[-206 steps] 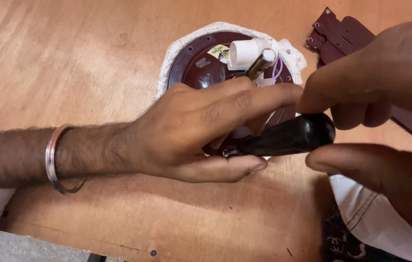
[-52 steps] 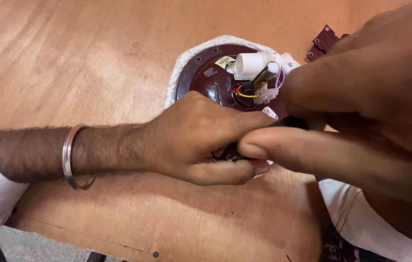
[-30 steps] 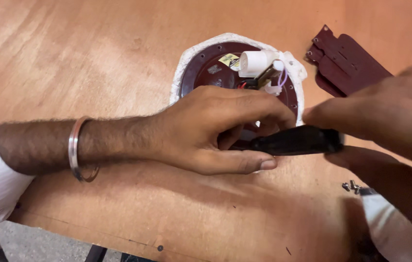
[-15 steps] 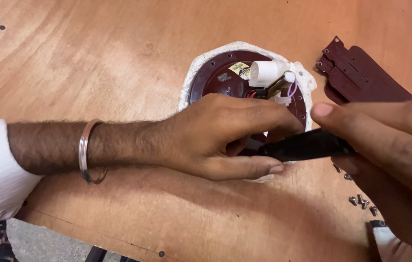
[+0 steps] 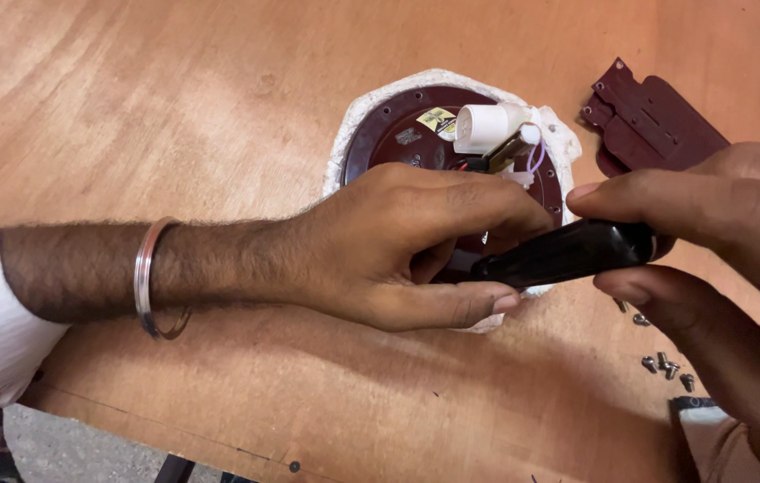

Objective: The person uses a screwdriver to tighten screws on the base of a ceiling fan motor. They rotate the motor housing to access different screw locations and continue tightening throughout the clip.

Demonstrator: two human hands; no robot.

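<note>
The left hand [image 5: 398, 250] rests on the round dark red part [image 5: 451, 170] on the wooden table [image 5: 174, 98], fingers curled around the black handle [image 5: 568, 252]. The right hand [image 5: 720, 259] pinches that handle's other end. A moment ago it covered the part; now it has pulled back, and the small screws [image 5: 666, 365] show.

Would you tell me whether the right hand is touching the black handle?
Touching: the head view shows the right hand pinching the black handle between thumb and fingers.
</note>
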